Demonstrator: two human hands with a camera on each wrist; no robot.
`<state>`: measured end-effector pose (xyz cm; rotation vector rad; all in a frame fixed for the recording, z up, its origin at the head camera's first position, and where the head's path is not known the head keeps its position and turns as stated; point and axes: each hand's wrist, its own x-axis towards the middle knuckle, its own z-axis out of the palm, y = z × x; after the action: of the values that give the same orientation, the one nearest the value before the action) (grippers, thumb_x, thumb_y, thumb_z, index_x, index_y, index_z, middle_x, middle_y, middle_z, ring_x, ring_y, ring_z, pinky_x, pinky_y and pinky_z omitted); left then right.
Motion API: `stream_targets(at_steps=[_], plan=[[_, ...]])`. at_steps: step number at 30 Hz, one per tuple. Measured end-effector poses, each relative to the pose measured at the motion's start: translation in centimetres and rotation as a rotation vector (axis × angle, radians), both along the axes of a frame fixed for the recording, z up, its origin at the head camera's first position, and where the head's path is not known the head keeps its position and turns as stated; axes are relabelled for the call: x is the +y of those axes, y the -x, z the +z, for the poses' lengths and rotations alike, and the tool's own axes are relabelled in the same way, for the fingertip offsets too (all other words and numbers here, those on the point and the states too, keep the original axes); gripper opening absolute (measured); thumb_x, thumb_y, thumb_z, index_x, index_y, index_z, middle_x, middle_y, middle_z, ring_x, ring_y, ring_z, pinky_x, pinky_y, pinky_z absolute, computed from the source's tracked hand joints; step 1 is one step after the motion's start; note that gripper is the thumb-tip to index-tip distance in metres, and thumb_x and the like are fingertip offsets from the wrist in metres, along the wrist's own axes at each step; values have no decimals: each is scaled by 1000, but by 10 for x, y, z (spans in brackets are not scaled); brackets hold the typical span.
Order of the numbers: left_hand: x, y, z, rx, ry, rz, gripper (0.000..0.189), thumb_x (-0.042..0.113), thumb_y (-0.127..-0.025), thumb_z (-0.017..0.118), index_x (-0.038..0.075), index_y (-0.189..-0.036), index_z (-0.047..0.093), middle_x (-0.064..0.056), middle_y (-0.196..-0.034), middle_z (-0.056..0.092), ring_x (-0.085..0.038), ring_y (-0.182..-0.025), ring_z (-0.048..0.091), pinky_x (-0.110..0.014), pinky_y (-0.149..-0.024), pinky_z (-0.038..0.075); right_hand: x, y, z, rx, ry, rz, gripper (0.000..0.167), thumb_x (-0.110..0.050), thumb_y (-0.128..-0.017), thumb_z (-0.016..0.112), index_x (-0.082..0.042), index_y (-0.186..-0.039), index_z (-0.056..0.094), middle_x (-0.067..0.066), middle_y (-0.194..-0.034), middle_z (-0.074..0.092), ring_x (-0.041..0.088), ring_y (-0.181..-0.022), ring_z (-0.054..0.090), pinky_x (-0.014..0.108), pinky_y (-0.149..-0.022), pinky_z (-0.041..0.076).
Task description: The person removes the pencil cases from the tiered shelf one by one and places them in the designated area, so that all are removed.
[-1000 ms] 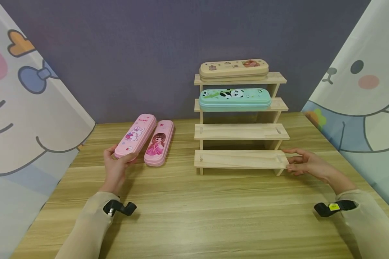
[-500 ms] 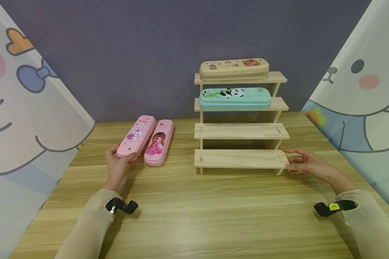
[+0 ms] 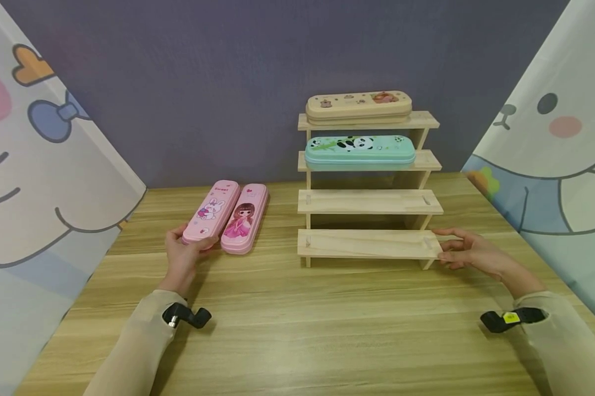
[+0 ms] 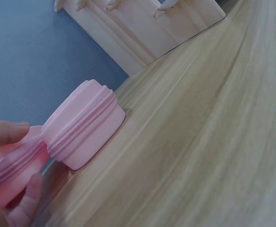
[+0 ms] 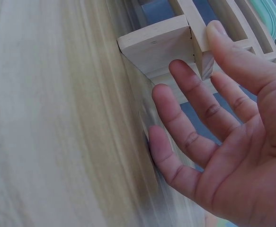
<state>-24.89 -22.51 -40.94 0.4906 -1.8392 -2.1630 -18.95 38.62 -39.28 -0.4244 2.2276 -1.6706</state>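
Observation:
My left hand grips the near end of a pink zip pencil case with a white bunny, thumb on one side and fingers on the other. Right beside it, nearly parallel, lies a second pink pencil case with a doll in a pink dress. In the left wrist view, the zipped end of the doll case stands just past the held bunny case. My right hand holds the right end of the lowest board of a wooden tiered shelf, thumb at its front edge and index finger behind; its other fingers are loosely bent.
A cream pencil case sits on the shelf's top tier. The mint panda pencil case lies on the tier below; the two lower tiers are bare boards. Behind the wooden table rises a dark grey panel, with cartoon-printed cloths at both sides.
My left hand has shifted the bunny case slightly rightward and toward me, bringing it close alongside the doll case. My right hand has stayed at the shelf's end.

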Motion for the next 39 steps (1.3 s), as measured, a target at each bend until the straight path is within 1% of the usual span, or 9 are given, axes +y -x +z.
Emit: stream_targets(at_steps=[7, 10, 12, 16, 18, 22, 26, 34, 39], plan=[[0, -5, 0, -105, 159, -6, 74, -7, -76, 81, 7, -130, 32, -1, -117, 34, -6, -66, 58, -22, -54, 57, 0, 1, -1, -5, 10, 6, 56, 4, -97, 57, -43, -128, 53, -8, -107, 70, 15, -89, 69, 31, -71, 59], [0, -5, -1, -97, 188, -13, 78, -8, -76, 80, 5, -135, 31, -1, -117, 32, -6, -65, 58, -21, -56, 57, 0, 1, -1, -11, 18, 8, 56, 3, -97, 58, -43, -128, 53, -8, -107, 70, 15, -89, 69, 31, -71, 59], [1, -5, -1, -82, 215, -14, 80, -10, -75, 80, 2, -138, 32, -2, -115, 33, -5, -72, 56, -19, -58, 57, 0, 1, -1, -14, 9, -2, 55, 2, -97, 59, -44, -127, 53, -8, -106, 70, 15, -89, 69, 31, -71, 59], [1, -5, 0, -75, 294, -28, 82, -10, -74, 81, -2, -144, 38, -5, -119, 38, -11, -98, 47, -13, -70, 52, 0, 1, -1, -14, 10, -9, 56, 3, -97, 58, -44, -127, 53, -7, -106, 70, 15, -88, 69, 31, -70, 59], [-1, -4, 1, -86, 325, -48, 84, -8, -76, 80, -1, -147, 38, -11, -128, 40, -16, -111, 41, -14, -83, 47, 0, 0, 0, -13, 10, -15, 56, 4, -97, 58, -44, -127, 53, -8, -105, 70, 15, -87, 69, 30, -70, 59], [-4, -4, 4, -130, 338, -93, 87, -4, -80, 78, 2, -153, 32, -18, -145, 36, -24, -124, 39, -30, -105, 39, 1, 0, -1, -11, 14, -8, 57, 5, -97, 57, -43, -128, 53, -8, -107, 70, 15, -88, 69, 30, -70, 59], [-7, -3, 4, -143, 338, -120, 88, -4, -81, 77, 3, -155, 29, -20, -150, 33, -25, -128, 38, -37, -114, 33, 0, 0, -1, -12, 17, -7, 57, 5, -97, 57, -43, -128, 53, -8, -107, 70, 15, -88, 69, 30, -70, 59], [-7, -3, 0, -128, 363, -168, 91, -5, -79, 78, 0, -154, 27, -23, -151, 37, -30, -131, 37, -38, -115, 32, 1, 0, -1, -17, 34, 2, 57, 6, -97, 56, -43, -127, 54, -8, -107, 70, 15, -88, 69, 30, -70, 59], [-2, -4, -1, -139, 430, -197, 89, 0, -79, 80, -1, -153, 30, -23, -137, 44, -25, -115, 42, -26, -94, 39, 2, 2, -2, -17, 47, 6, 59, 8, -97, 55, -43, -128, 54, -7, -106, 70, 16, -88, 69, 29, -69, 59]])
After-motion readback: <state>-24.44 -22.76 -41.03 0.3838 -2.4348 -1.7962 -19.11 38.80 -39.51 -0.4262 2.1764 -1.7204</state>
